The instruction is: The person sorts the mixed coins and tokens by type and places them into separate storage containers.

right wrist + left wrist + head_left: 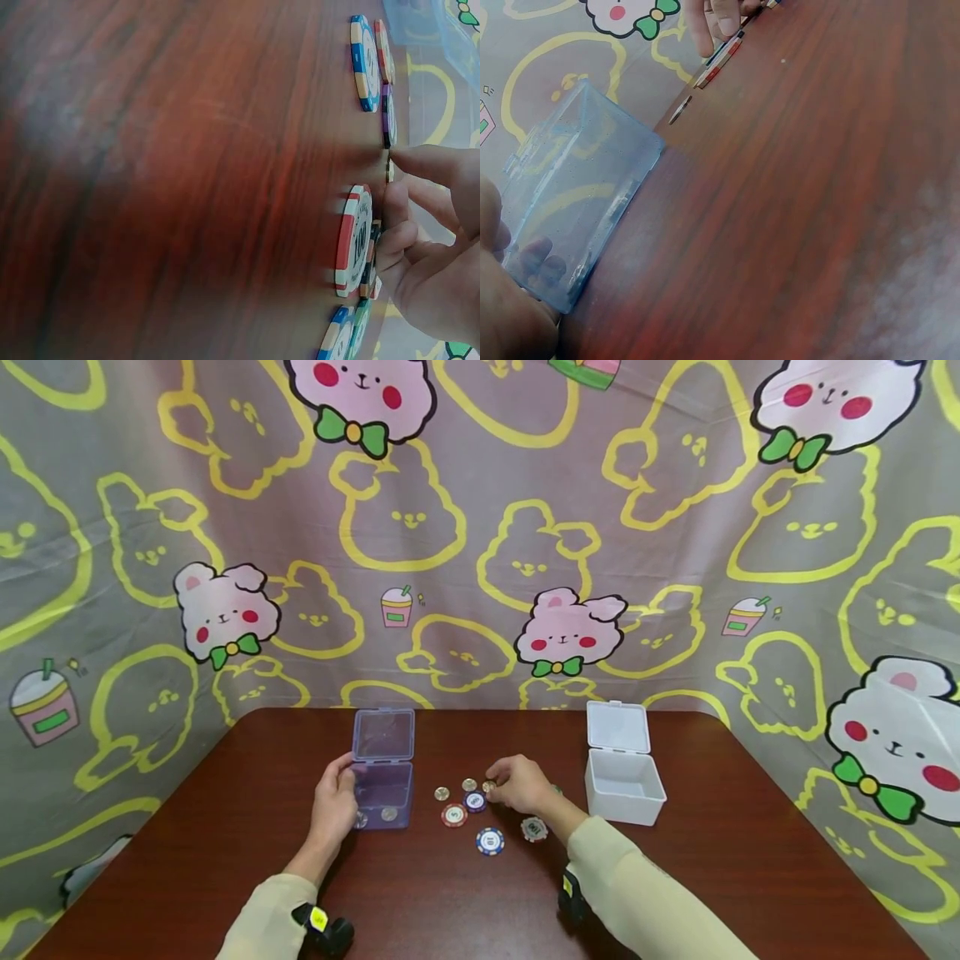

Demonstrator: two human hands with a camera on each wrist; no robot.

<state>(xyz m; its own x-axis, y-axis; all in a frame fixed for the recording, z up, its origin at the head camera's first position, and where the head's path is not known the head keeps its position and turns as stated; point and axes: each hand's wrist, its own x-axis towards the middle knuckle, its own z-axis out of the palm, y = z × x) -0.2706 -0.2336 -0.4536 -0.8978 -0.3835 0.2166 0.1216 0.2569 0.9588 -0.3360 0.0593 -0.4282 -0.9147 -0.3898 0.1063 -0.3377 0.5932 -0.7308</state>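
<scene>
My left hand (335, 802) grips the left wall of a clear blue plastic box (384, 781), whose lid stands raised at the back. Inside the box lie a coin (388, 814) and a second coin (362, 820). With thumb and forefinger, my right hand (519, 783) pinches a small gold coin (489, 786) at the tabletop; the right wrist view shows the coin edge-on (390, 171) at the fingertips. Two more gold coins, one in the middle (469, 784) and one nearer the box (442, 793), lie to its left. A purple poker chip (475, 802) is just below them.
Poker chips lie around the right hand: red (453, 815), blue (490, 841) and a pale one with dark markings (534, 829). The hand partly hides others. A white box (625, 785) with its lid up stands to the right on the brown table (420, 902). Patterned cloth hangs behind.
</scene>
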